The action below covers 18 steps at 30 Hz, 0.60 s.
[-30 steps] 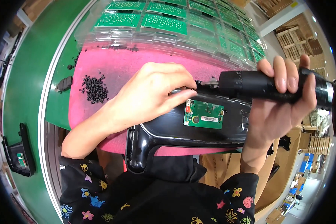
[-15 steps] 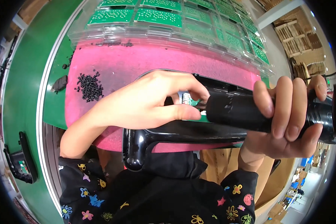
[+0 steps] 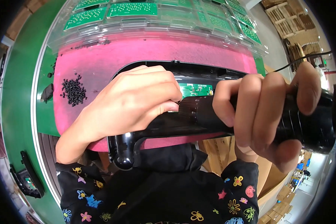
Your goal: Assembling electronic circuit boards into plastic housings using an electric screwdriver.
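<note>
A black plastic housing (image 3: 124, 149) lies across the pink mat, with a green circuit board (image 3: 195, 90) inside it. My right hand (image 3: 259, 112) wraps round a thick black electric screwdriver (image 3: 198, 112), held almost level with its nose pointing left over the housing. Right at that nose, my left hand (image 3: 142, 99) is closed in a pinch above the housing. Its thumb and fingers hide the driver's tip and whatever they grip. Left of this hand, a pile of small black screws (image 3: 74, 90) sits on the mat.
Clear plastic trays with green circuit boards (image 3: 132, 9) stand along the mat's far edge. A small dark lump (image 3: 47, 92) rests on the green table left of the pink mat (image 3: 100, 52). Farther left is another black housing (image 3: 28, 179) with a board. Cardboard (image 3: 265, 179) stands at lower right.
My left fingers, parted around the driver's tip before, have closed together at it. The screwdriver has shifted left and tilted, and more of the circuit board shows. The whole view has shifted slightly.
</note>
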Tool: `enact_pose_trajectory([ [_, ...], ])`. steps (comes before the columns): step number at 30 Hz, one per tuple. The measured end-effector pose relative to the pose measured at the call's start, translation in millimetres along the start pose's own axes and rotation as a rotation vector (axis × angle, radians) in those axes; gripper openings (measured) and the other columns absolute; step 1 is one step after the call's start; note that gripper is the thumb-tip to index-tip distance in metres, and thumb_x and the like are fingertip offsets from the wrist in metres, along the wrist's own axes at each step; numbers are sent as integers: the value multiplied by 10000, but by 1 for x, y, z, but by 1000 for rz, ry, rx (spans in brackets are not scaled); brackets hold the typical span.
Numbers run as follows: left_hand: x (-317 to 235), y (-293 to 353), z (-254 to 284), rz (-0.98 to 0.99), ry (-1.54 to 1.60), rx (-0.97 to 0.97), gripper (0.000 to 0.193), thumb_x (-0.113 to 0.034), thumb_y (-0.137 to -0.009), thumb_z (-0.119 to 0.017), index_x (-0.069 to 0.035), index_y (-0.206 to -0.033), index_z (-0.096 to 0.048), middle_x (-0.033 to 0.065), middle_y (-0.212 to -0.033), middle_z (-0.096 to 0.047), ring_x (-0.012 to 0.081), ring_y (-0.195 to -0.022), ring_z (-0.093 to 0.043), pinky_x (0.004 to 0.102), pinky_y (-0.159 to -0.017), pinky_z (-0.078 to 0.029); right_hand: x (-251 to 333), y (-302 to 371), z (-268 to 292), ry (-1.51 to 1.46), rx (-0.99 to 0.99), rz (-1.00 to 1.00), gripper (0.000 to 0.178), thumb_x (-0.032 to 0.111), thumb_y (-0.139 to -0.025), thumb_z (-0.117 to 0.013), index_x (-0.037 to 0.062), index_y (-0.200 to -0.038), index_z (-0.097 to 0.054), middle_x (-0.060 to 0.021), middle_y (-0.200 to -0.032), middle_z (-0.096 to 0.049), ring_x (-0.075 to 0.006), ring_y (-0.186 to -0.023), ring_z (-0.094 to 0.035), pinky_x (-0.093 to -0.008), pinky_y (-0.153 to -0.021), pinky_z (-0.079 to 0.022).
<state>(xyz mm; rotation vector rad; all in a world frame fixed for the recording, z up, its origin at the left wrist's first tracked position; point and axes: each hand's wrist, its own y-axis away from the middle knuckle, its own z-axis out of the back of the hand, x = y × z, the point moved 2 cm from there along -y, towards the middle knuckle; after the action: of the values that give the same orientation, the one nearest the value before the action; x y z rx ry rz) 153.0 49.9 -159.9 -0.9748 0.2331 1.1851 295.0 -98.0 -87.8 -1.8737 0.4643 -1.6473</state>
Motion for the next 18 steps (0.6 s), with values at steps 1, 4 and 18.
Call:
enact_pose_trajectory([
  [1,-3,0,-2,-51,-94,-56,155,-9,-748,-742,31,-866,-650,132,-852,-651,309,-805,-657,385,-719,-542,2,3,0,40,-35,1,415,221,-909,-695,150,-1210,-418,23,-712,-579,-91,-630,-588,-282,-623,-424],
  [4,-7,1,-6,-117,-193,-125,181,20,-722,-749,37,-868,-643,138,-847,-641,324,-810,-661,391,-716,-545,10,11,1,166,-135,3,399,231,-907,-666,144,-1214,-427,36,-698,-546,-85,-604,-541,-291,-630,-403],
  [18,5,6,-11,26,-130,97,89,-33,-846,-671,17,-871,-602,133,-832,-605,308,-796,-601,394,-700,-506,-13,46,26,401,-579,77,391,140,-898,-602,38,-1233,-428,-36,-592,-447,-127,-488,-416,-304,-515,-392],
])
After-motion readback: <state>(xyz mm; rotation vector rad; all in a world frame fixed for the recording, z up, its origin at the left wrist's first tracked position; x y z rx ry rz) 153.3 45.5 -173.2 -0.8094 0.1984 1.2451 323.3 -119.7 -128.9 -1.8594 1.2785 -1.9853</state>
